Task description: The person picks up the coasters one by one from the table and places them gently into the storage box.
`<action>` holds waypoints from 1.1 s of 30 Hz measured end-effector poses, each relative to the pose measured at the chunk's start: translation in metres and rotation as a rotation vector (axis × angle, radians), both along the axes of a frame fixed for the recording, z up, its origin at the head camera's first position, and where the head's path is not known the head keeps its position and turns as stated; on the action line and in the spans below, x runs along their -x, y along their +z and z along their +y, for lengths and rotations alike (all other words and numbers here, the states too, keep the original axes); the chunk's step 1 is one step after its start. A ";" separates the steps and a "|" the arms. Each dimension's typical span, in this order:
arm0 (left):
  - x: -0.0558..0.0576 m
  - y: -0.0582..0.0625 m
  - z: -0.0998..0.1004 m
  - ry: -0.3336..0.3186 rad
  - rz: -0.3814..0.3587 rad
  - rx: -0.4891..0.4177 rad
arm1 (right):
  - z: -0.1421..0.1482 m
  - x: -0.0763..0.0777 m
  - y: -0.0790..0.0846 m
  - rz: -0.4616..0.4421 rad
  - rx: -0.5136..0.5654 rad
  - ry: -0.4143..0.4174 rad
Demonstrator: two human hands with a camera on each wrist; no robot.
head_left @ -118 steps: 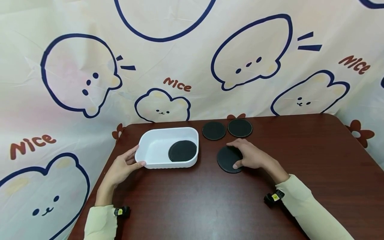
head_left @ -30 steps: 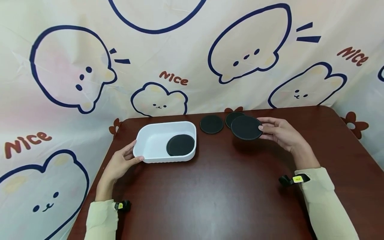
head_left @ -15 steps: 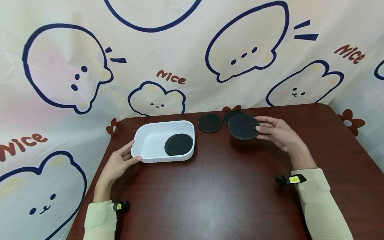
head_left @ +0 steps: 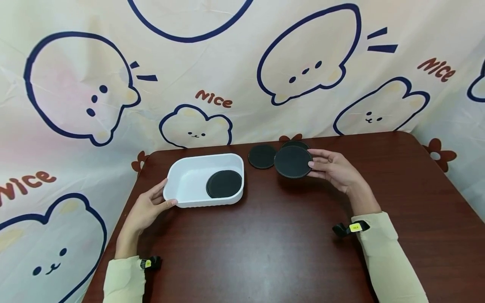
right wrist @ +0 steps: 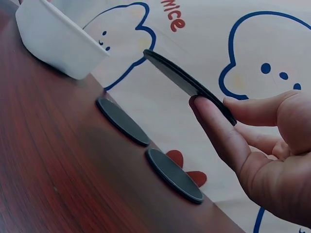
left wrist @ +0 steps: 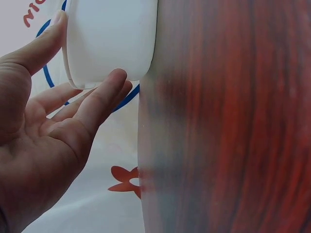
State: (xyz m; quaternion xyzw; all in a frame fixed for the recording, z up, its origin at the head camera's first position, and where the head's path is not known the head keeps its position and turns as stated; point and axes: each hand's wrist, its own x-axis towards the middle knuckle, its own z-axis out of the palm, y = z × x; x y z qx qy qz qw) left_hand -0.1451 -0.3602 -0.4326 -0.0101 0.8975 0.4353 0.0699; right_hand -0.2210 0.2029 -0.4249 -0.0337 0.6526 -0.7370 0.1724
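Note:
In the head view my right hand (head_left: pixel 333 168) pinches a round black coaster (head_left: pixel 293 162) by its right edge, holding it up off the table. The right wrist view shows that coaster (right wrist: pixel 187 82) tilted between thumb and fingers. My left hand (head_left: pixel 147 206) grips the left end of a white plastic tub (head_left: pixel 185 179), thumb at the near corner and fingers along the side. Inside the tub, toward its right end, lies a black coaster (head_left: pixel 224 184), looking stacked at its edge. On the table behind the held coaster are two more, a left coaster (head_left: pixel 261 156) and a partly hidden coaster (head_left: pixel 295 144).
The brown wooden table (head_left: pixel 242 252) runs back to a printed cloth (head_left: pixel 227 63) hanging directly behind its far edge. The tub stands near the table's left side, left of the coasters.
Since the earliest frame, my right hand has lifted a coaster off the table. Over the last second it has carried it left toward the tub. My left hand keeps its grip on the tub.

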 end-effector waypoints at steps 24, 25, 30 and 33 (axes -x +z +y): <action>0.000 0.000 0.000 0.002 0.034 -0.010 | -0.052 0.009 -0.003 0.021 0.083 0.042; 0.000 0.000 0.000 0.003 0.033 -0.008 | -0.055 0.009 -0.003 0.022 0.084 0.045; 0.000 0.000 0.000 0.003 0.031 -0.014 | -0.069 0.009 -0.001 0.016 0.085 0.065; -0.001 -0.001 0.000 0.004 0.033 -0.012 | -0.078 0.009 0.000 0.013 0.090 0.079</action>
